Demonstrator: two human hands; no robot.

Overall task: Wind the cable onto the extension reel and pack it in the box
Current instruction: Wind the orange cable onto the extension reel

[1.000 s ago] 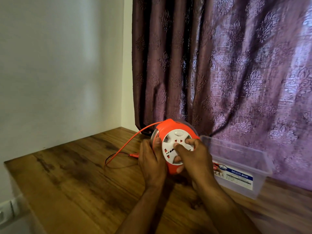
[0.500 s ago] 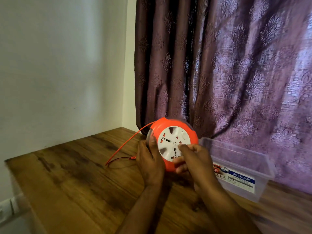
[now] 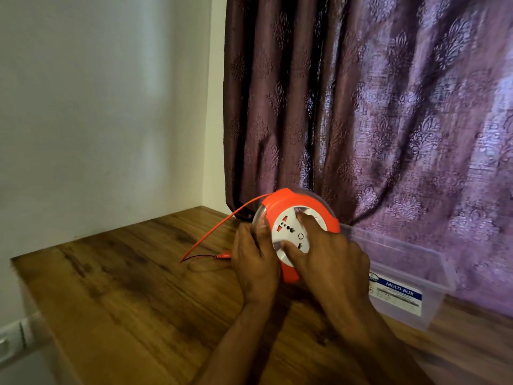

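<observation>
Since a second before, our right hand (image 3: 327, 257) turned the reel's (image 3: 301, 234) white face, fingers curled on it; left hand (image 3: 254, 262) gripped the rim above the tabletop (image 3: 138, 287). Slack cable (image 3: 222, 230) needed steady tension.
</observation>
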